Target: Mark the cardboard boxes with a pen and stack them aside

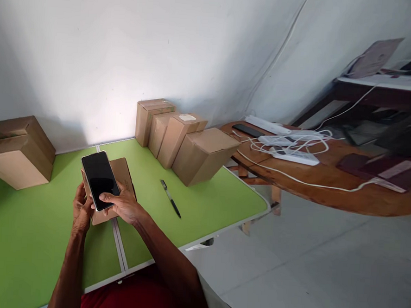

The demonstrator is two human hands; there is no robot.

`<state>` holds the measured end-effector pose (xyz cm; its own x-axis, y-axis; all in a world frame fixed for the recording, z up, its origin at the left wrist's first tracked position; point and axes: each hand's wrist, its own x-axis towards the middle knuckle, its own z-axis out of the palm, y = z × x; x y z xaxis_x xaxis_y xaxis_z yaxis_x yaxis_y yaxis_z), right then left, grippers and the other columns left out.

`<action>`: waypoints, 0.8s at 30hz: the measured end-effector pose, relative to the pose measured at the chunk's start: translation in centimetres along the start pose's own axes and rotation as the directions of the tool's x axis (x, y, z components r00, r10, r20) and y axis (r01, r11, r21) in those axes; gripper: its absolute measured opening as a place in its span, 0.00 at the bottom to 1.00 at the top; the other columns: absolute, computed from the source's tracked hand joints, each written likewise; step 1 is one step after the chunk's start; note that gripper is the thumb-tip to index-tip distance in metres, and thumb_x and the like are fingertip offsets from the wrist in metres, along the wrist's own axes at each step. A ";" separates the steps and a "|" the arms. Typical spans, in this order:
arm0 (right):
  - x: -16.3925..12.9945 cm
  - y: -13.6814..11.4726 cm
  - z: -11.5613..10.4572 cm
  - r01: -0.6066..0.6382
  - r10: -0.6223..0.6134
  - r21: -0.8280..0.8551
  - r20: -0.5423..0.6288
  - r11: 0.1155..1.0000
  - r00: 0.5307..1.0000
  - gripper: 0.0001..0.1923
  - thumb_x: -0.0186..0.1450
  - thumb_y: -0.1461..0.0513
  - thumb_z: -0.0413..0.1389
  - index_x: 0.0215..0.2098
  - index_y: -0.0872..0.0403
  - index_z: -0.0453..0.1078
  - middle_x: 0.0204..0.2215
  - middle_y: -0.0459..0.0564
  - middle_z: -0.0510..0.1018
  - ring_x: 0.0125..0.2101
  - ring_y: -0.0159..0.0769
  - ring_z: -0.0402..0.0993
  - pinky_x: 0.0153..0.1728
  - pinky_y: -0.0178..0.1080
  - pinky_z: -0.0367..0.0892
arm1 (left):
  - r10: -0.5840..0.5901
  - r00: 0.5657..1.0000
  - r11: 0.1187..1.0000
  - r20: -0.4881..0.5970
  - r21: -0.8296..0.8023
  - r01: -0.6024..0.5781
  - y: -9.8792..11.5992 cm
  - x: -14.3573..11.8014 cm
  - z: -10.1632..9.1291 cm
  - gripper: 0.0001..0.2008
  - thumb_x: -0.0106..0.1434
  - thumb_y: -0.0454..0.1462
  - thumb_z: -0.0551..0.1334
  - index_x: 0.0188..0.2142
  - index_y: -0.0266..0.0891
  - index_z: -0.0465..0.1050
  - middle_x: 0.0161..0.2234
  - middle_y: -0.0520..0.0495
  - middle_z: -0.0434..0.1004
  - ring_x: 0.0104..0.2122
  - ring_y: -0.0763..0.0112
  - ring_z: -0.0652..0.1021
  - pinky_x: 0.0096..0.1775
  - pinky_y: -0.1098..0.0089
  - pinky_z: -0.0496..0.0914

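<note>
A black smartphone [100,178] with a dark screen is gripped in my right hand [125,206], the thumb lying across its lower front. Beneath the phone is a brown cardboard box [123,171] on the green table [151,243]. My left hand [81,207] is at the left side of the phone and box, its fingers curled. What the left fingers press on is partly hidden, but they appear to hold the box's left edge. To the right of the box, a pen [170,198] lies on the table.
Several cardboard boxes [205,149] stand against the wall at the table's back. More boxes [19,152] are stacked at the left. A brown wooden table [276,181] on the right bears white power strips [296,156], tangled cables and a black remote-like object [248,130].
</note>
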<state>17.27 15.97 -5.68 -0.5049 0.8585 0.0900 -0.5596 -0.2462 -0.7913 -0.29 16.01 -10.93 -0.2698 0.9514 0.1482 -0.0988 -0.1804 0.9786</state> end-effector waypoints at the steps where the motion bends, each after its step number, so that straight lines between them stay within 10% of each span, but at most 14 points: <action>1: 0.4 0.5 -0.1 -0.006 0.006 0.003 -0.010 1.000 1.000 0.40 0.48 0.51 0.86 0.52 0.51 0.75 0.40 0.50 0.90 0.31 0.44 0.89 0.21 0.35 0.73 | 0.001 1.000 1.000 -0.004 -0.007 -0.001 -0.3 0.0 -0.2 0.48 0.51 0.64 0.80 0.64 0.43 0.77 0.64 0.34 0.84 0.59 0.46 0.85 0.52 0.60 0.82; 17: -2.5 0.3 -2.7 0.039 -0.045 -0.039 -0.174 0.998 0.984 0.36 0.51 0.46 0.84 0.48 0.51 0.74 0.34 0.46 0.86 0.29 0.45 0.89 0.18 0.34 0.72 | -0.089 0.981 0.996 -0.172 -0.038 0.084 -0.5 -0.3 -0.8 0.46 0.50 0.57 0.84 0.63 0.41 0.80 0.59 0.35 0.86 0.53 0.48 0.86 0.49 0.59 0.81; 24: -5.7 -0.3 -8.7 -0.050 -0.120 -0.298 -0.526 0.953 0.842 0.37 0.52 0.40 0.78 0.48 0.52 0.75 0.35 0.52 0.86 0.30 0.46 0.88 0.20 0.36 0.73 | -0.112 0.943 0.993 -0.314 -0.080 0.091 -0.2 -0.1 -2.1 0.44 0.47 0.55 0.82 0.60 0.41 0.81 0.59 0.36 0.86 0.49 0.53 0.86 0.47 0.61 0.81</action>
<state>26.03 15.05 -11.20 -0.0120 0.9890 -0.1474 -0.3125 -0.1438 -0.9390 -2.21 15.47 -11.44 -0.5438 0.8391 -0.0142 -0.1993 -0.1127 0.9734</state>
